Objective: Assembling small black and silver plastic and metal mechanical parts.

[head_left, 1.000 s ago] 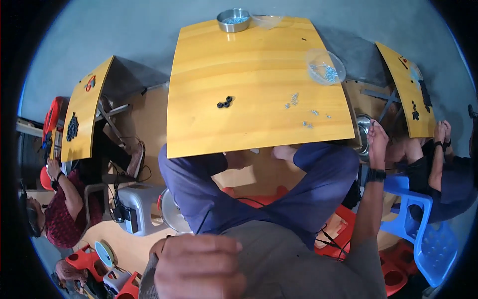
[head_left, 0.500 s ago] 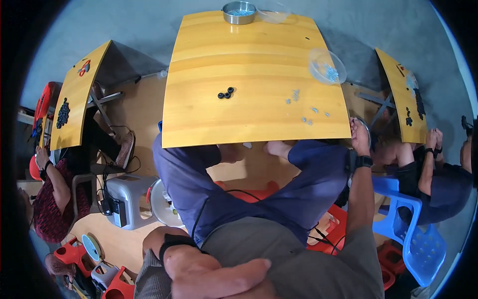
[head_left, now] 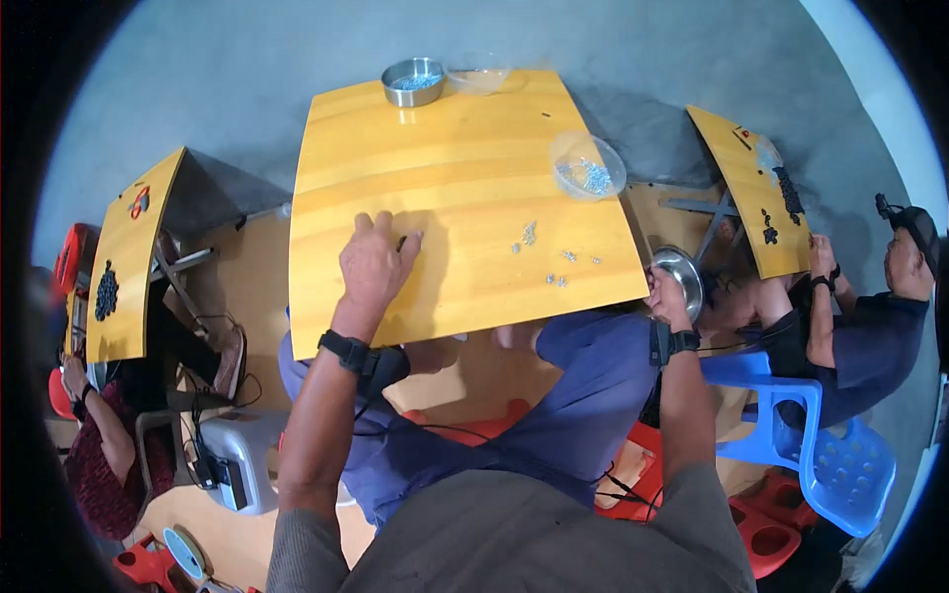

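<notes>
My left hand (head_left: 374, 265) rests over the left part of the yellow table, thumb apart from the fingers. One small black round piece (head_left: 402, 240) shows between thumb and forefinger; the other black pieces are hidden under the hand. At the right front corner, my right hand (head_left: 669, 296) is closed on the rim of a shiny metal bowl (head_left: 686, 272), held just beside the table edge. Between the two hands lie small silver bits (head_left: 530, 234), in loose groups on the wood.
A clear plastic bowl (head_left: 587, 170) with small silvery-blue pieces stands at the right edge. At the far edge sit a steel bowl (head_left: 412, 87) of similar pieces and a clear tub (head_left: 478, 77). Co-workers sit at side tables (head_left: 129, 257), left and right. A blue chair (head_left: 791, 415) stands at right.
My left hand has moved from near my belly forward onto the table, over the black pieces. My right hand stays at the table corner with the metal bowl, now more visible. The view has tilted.
</notes>
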### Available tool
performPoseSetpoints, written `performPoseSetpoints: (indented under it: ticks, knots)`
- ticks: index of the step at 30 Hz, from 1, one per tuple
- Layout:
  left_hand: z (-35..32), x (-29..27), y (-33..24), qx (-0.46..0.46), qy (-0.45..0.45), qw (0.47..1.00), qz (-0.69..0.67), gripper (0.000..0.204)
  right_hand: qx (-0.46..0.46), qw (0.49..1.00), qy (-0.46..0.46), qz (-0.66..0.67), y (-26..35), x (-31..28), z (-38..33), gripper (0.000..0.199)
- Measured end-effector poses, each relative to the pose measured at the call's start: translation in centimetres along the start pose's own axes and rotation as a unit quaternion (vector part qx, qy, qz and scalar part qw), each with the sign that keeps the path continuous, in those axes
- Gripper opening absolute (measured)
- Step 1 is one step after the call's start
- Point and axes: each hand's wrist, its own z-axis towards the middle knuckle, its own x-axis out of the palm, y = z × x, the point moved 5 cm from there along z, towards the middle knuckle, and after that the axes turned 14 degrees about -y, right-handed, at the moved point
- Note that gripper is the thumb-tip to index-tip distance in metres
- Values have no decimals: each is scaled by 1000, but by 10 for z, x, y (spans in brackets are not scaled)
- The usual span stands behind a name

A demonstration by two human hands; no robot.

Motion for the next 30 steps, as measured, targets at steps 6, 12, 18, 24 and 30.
performPoseSetpoints:
  ticks: [6,12,18,24,30]
  knots:
    - [-13,32,6,6,9,1000,25,21,6,999,-9,-31,-9,-1,-13,18]
    - [-16,30,6,36,0,999,20,20,-36,995,-55,-74,-8,7,-30,14]
    - [-15,33,9,4,29,1000,10,20,-12,996,-58,-72,-8,7,-29,12]
    - [-16,35,8,33,9,999,3,21,-79,986,-94,-111,18,12,-27,9]
    - [-14,33,6,18,15,1000,6,21,-139,969,-61,-196,51,9,-10,11]
